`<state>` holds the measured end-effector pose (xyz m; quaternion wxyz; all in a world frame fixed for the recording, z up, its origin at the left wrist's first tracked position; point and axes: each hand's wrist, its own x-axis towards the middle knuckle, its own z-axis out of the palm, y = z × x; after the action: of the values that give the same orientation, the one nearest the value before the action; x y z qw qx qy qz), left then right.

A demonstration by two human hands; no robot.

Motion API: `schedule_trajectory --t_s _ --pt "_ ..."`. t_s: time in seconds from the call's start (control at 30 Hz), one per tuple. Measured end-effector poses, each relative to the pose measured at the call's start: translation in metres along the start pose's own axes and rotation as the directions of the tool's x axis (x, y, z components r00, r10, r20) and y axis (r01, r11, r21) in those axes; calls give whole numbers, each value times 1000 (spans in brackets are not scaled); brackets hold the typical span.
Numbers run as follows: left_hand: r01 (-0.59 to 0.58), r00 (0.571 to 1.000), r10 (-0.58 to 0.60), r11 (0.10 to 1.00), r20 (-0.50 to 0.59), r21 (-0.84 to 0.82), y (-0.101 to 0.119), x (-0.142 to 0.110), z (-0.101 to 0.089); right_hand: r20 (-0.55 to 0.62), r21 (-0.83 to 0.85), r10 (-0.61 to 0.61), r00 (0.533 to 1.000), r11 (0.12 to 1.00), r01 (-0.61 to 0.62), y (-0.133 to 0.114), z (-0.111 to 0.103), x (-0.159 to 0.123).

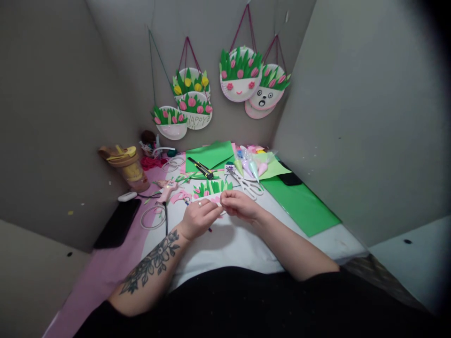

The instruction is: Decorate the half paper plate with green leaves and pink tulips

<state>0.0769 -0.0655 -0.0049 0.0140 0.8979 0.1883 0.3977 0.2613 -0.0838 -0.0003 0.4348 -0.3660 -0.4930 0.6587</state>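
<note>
My left hand [200, 218], with a ring on one finger, reaches in from the left over the table. Its fingers are pressed together and their tips meet those of my right hand [240, 205]. The right fingers are curled in a pinch. Whatever lies between the fingertips is too small or hidden to make out. Just behind the hands is a white paper-plate basket with green paper grass [213, 187] and pink paper flowers. The hands cover much of its lower part.
White scissors [248, 184] and a black-yellow box cutter [200, 168] lie behind the hands. To the left are a pink glue gun [167, 191], a phone [119, 224] and a cup [129, 170]. Green sheets [299, 204] lie right. Finished plate baskets [241, 87] hang on the wall.
</note>
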Motion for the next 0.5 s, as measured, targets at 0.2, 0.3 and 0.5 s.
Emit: schedule_trajectory --t_s 0.2,0.3,0.5 --pt "424 906 -417 885 75 -195 4 7 12 -198 -214 -219 955 961 176 7 -8 7" --pt "497 868 -478 844 137 -203 2 9 14 -180 -336 -272 945 920 201 11 -8 7" --pt "669 665 -743 638 -77 -381 -21 8 5 138 -662 -286 948 685 303 23 17 -1"
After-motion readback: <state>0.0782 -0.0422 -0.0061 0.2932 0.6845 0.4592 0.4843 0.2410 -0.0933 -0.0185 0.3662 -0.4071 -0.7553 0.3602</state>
